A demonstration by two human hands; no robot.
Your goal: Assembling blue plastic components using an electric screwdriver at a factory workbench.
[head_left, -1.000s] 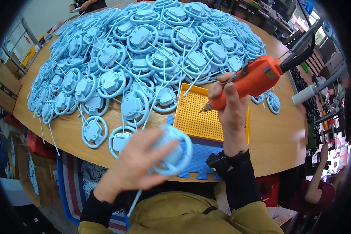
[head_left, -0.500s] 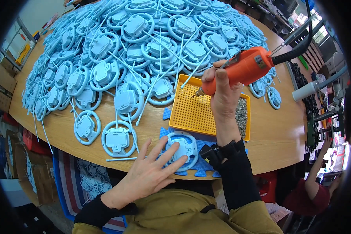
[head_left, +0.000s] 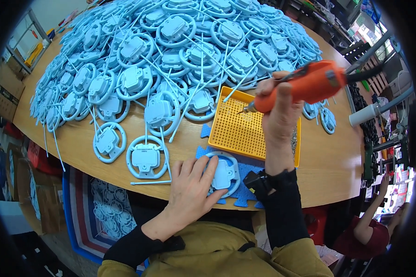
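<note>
My right hand point(head_left: 280, 113) is wrapped round an orange electric screwdriver point(head_left: 312, 83), its bit pointing down-left over a yellow perforated tray point(head_left: 238, 134). A few small screws lie near the bit, and more small metal screws point(head_left: 294, 141) fill the tray's right end, mostly hidden behind my wrist. On a blue foam mat point(head_left: 241, 201) lies a light-blue plastic ring-shaped part point(head_left: 225, 173) with a flat box in its middle. My left hand point(head_left: 189, 191) grips its left side, with thumb and forefinger on either side of the rim.
A large heap of similar light-blue parts with thin rods point(head_left: 171, 60) covers the far table. Two ring parts lie left of my left hand, near a loose rod point(head_left: 150, 183). A blue-edged bin point(head_left: 74, 221) stands below the table edge. Another person point(head_left: 367, 231) is at the right.
My left hand has moved right and closed from spread fingers onto the ring part's left side. The screwdriver has shifted slightly right in view, its bit still over the tray.
</note>
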